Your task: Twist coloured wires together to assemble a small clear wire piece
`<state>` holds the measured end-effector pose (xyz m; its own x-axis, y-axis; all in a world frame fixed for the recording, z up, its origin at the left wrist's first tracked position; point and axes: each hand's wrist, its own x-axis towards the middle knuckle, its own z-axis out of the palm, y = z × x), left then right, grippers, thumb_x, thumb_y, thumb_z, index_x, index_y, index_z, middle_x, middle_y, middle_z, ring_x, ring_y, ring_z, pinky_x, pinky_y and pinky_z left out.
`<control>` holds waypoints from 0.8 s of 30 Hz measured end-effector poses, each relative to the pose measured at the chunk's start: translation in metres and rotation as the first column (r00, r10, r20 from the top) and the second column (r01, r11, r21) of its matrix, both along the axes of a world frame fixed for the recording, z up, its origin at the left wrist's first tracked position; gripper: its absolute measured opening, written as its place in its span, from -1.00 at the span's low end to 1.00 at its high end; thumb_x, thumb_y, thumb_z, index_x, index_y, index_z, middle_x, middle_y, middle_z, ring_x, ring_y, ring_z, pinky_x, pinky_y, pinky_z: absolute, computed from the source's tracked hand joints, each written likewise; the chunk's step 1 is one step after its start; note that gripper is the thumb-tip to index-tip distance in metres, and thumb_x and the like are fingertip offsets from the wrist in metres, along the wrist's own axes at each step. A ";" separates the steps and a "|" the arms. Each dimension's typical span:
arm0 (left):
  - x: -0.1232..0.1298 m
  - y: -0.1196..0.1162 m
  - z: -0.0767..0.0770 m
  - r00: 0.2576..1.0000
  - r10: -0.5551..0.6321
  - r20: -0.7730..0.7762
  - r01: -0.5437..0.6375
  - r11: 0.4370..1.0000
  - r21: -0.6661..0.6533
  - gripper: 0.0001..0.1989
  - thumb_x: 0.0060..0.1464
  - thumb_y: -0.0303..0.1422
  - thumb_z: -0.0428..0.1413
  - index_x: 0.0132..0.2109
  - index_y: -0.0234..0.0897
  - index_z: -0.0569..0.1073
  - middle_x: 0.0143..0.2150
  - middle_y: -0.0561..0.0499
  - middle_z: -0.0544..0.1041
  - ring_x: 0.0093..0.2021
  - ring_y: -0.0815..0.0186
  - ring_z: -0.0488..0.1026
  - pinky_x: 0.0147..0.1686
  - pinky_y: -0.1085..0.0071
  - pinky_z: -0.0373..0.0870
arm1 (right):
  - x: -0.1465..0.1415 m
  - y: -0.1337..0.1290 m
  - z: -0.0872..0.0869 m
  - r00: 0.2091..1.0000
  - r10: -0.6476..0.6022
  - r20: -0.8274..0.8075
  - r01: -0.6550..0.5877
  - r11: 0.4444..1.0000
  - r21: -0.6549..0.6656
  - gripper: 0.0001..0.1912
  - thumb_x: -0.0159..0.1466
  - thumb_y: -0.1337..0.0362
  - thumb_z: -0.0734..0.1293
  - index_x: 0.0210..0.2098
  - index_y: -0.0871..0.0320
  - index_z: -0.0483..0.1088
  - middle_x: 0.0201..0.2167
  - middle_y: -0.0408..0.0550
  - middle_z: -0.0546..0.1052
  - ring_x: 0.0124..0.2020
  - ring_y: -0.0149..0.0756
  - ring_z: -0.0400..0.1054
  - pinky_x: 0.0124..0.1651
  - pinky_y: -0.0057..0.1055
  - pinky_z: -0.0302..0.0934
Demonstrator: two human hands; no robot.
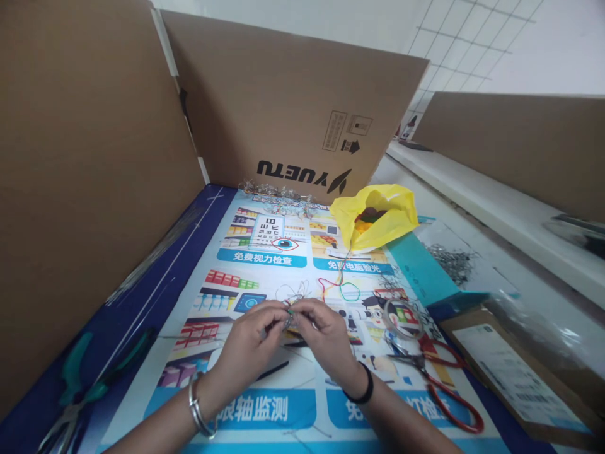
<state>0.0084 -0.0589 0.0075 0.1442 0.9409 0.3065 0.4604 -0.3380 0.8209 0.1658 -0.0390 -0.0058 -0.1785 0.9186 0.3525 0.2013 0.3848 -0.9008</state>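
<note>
My left hand (255, 337) and my right hand (326, 334) meet at the middle of the printed sheet, fingertips pinched close together. Between them is a small tangle of thin wire (297, 291), its loops sticking up beyond the fingers. The exact grip is partly hidden by my fingers. Just beyond lies a loose thread, red (322, 291) on one side and green (358, 295) on the other. It runs up to a yellow plastic bag (392, 221), which stands open with dark and orange-yellow contents. A thin black stick (273, 371) lies below my hands.
Red-handled scissors (477, 421) and a clear tape roll (386, 315) lie to the right. Teal-handled pliers (73, 366) rest at the left. Wire scraps (278, 192) line the back by the cardboard wall (283, 94). A brown box (520, 378) sits at the right edge.
</note>
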 end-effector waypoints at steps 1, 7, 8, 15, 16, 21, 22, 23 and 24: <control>0.000 0.000 -0.001 1.000 0.002 -0.010 -0.002 1.000 0.016 -0.80 0.05 -0.49 0.00 -0.27 -0.19 0.51 -0.22 -0.02 0.57 -0.14 0.27 0.48 -0.12 0.31 0.42 | 0.000 0.000 0.000 1.000 0.008 -0.021 -0.009 0.999 -0.042 -0.90 0.16 0.38 0.30 -0.35 0.16 0.47 -0.40 -0.08 0.53 -0.36 -0.37 0.42 -0.29 -0.46 0.32; 0.000 0.000 -0.003 0.999 0.038 -0.003 -0.038 0.998 0.055 -0.83 0.04 -0.49 0.02 -0.31 -0.20 0.50 -0.27 -0.01 0.57 -0.22 0.30 0.49 -0.20 0.37 0.43 | -0.001 0.000 0.000 0.992 0.021 -0.124 -0.050 0.970 -0.238 -0.91 0.12 0.33 0.34 -0.36 0.15 0.48 -0.45 -0.11 0.53 -0.42 -0.38 0.40 -0.34 -0.48 0.33; 0.000 0.000 -0.004 0.999 0.037 0.000 -0.037 0.998 0.054 -0.84 0.04 -0.48 0.03 -0.32 -0.21 0.50 -0.28 -0.01 0.56 -0.23 0.30 0.49 -0.22 0.39 0.42 | -0.001 0.000 0.000 0.989 0.020 -0.144 -0.058 0.963 -0.262 -0.91 0.11 0.34 0.33 -0.36 0.15 0.48 -0.46 -0.12 0.52 -0.43 -0.39 0.40 -0.35 -0.48 0.32; 0.000 0.000 -0.004 0.991 0.083 0.102 -0.063 0.980 -0.188 -0.92 0.04 -0.40 0.06 -0.34 -0.22 0.45 -0.44 0.08 0.51 -0.43 0.37 0.47 -0.38 0.47 0.39 | -0.003 -0.002 0.004 0.970 0.029 -0.242 -0.123 0.916 -0.382 -0.92 0.09 0.37 0.33 -0.40 0.17 0.47 -0.53 -0.15 0.50 -0.49 -0.42 0.38 -0.42 -0.53 0.29; 0.000 -0.001 -0.004 0.990 0.086 0.108 -0.062 0.976 -0.211 -0.93 0.04 -0.41 0.05 -0.35 -0.23 0.44 -0.45 0.09 0.51 -0.42 0.37 0.47 -0.38 0.47 0.39 | -0.003 -0.002 0.004 0.968 0.033 -0.249 -0.131 0.913 -0.385 -0.92 0.09 0.36 0.33 -0.40 0.17 0.47 -0.53 -0.15 0.50 -0.49 -0.42 0.38 -0.42 -0.52 0.29; -0.001 -0.001 -0.003 0.991 0.132 0.024 -0.127 0.980 -0.150 -0.97 -0.02 -0.43 0.07 -0.37 -0.23 0.41 -0.48 0.11 0.49 -0.45 0.38 0.44 -0.40 0.48 0.38 | -0.002 -0.002 -0.002 0.971 0.050 -0.236 -0.142 0.910 -0.390 -0.88 0.11 0.33 0.33 -0.35 0.18 0.48 -0.53 -0.14 0.50 -0.49 -0.42 0.38 -0.41 -0.50 0.31; -0.001 -0.001 -0.003 0.990 0.143 -0.007 -0.142 0.982 -0.124 -0.97 -0.03 -0.43 0.07 -0.38 -0.22 0.40 -0.48 0.12 0.48 -0.46 0.38 0.43 -0.41 0.48 0.37 | -0.001 -0.002 -0.003 0.973 0.057 -0.223 -0.141 0.913 -0.382 -0.87 0.12 0.32 0.32 -0.34 0.17 0.48 -0.52 -0.14 0.50 -0.49 -0.41 0.38 -0.40 -0.49 0.31; -0.002 -0.002 -0.003 0.989 0.145 -0.042 -0.148 0.984 -0.094 -0.97 -0.03 -0.44 0.07 -0.38 -0.22 0.40 -0.48 0.12 0.48 -0.47 0.39 0.42 -0.42 0.49 0.36 | -0.001 -0.002 -0.005 0.977 0.065 -0.205 -0.139 0.918 -0.372 -0.87 0.13 0.33 0.31 -0.33 0.17 0.48 -0.51 -0.14 0.50 -0.48 -0.41 0.38 -0.40 -0.49 0.31; -0.003 -0.002 -0.003 0.987 0.142 -0.078 -0.147 0.987 -0.058 -0.96 -0.01 -0.44 0.06 -0.37 -0.22 0.40 -0.48 0.12 0.48 -0.47 0.39 0.41 -0.43 0.49 0.35 | 0.000 -0.002 -0.005 0.980 0.072 -0.185 -0.136 0.924 -0.358 -0.87 0.13 0.33 0.31 -0.32 0.16 0.49 -0.51 -0.13 0.50 -0.47 -0.41 0.38 -0.39 -0.49 0.31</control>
<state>0.0058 -0.0609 0.0049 0.0254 0.9707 0.2388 0.5603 -0.2116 0.8008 0.1653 -0.0410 -0.0110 -0.2482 0.9683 0.0273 0.0144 0.0318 -0.9994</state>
